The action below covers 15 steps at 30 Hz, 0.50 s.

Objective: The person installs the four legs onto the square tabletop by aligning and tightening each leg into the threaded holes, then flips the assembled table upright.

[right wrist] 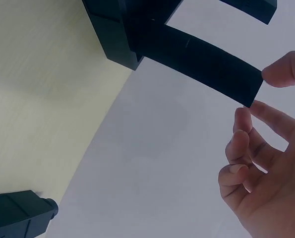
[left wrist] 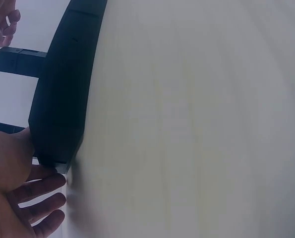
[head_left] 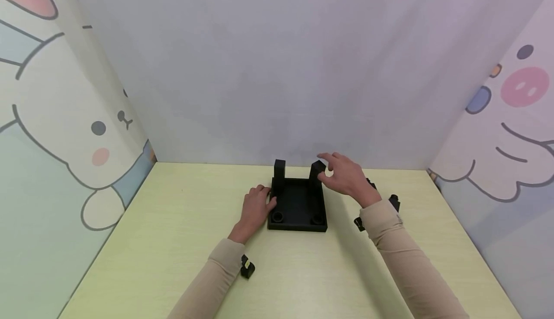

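A black square tray-like base point(head_left: 298, 227) lies on the table, with round sockets at its two near corners. Two black posts rise from its far corners, a left post point(head_left: 279, 172) and a right post point(head_left: 314, 175). My left hand point(head_left: 254, 208) grips the base's left side, thumb over the rim and fingers along the outside. At the top of the right post, my right hand point(head_left: 345, 177) pinches the end between thumb and index finger. The right wrist view shows this post point(right wrist: 202, 62) close up, my other fingers curled beside it.
Near my left forearm lies a small black part point(head_left: 247, 267). To the right, partly behind my right forearm, are a black leg-like piece point(head_left: 395, 201) and another black part point(head_left: 359, 223). A pale curtain wall point(head_left: 281, 69) closes off the table's back edge.
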Motion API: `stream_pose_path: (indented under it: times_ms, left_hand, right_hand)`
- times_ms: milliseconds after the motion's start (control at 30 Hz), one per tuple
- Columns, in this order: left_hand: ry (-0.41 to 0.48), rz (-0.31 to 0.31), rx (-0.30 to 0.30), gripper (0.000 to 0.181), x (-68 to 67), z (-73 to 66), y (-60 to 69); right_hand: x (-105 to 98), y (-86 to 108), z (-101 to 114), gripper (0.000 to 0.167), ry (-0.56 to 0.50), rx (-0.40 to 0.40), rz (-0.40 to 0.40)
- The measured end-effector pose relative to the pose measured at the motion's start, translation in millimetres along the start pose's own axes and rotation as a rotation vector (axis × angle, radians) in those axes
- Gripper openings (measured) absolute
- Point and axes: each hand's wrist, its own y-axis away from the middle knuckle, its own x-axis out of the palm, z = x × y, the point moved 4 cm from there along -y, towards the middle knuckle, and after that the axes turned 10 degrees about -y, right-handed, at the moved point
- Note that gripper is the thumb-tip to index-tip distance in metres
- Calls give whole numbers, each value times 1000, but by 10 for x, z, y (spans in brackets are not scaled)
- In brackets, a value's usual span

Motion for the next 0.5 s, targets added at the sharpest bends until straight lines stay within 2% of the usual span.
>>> stream_pose_path:
  times_ms: [500]
  left_hand:
    - [-6, 13, -7, 37, 15, 7, -4]
  right_hand:
    - [39, -30, -25, 44, 3, 5, -40]
